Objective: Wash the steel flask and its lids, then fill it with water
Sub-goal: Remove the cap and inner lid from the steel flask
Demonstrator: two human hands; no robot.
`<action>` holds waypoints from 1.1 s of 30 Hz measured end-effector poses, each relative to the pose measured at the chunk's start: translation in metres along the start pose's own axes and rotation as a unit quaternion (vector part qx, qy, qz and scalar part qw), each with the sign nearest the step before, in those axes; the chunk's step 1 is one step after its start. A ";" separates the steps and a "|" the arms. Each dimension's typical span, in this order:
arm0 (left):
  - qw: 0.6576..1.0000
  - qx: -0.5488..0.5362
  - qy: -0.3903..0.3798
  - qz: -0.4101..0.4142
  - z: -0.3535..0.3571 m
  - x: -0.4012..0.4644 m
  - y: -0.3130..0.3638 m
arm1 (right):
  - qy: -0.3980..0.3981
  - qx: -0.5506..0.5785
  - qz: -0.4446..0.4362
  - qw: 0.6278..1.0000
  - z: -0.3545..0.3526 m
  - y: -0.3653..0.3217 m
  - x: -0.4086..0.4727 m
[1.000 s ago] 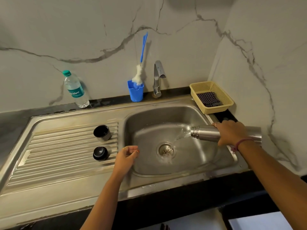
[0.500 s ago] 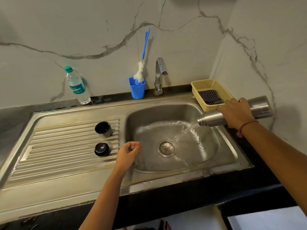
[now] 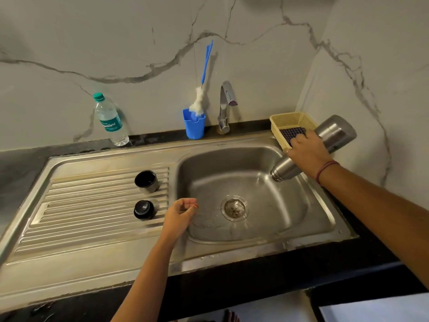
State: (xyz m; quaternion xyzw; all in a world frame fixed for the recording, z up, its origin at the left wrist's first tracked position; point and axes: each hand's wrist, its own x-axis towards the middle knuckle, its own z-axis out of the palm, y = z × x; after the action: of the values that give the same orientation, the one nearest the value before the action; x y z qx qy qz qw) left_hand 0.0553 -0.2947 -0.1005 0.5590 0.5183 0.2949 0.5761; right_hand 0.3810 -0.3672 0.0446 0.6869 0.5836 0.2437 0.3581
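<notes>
Draining: the steel flask is held mouth-down over the sink, gripped by the right hand.
Left hand: loosely curled, holding nothing, at the basin's left rim.
Lids: cup lid and stopper are seen on the drainboard.
</notes>
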 end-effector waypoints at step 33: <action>1.000 -0.013 0.005 0.003 0.015 -0.007 0.001 | 0.005 0.025 -0.088 0.996 -0.017 -0.027 0.008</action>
State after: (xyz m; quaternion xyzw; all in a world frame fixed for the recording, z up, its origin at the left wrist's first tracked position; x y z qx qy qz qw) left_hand 0.0679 -0.3057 -0.0998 0.5516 0.5156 0.3064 0.5797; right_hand 0.3529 -0.3540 0.0336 0.6406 0.6494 0.1999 0.3577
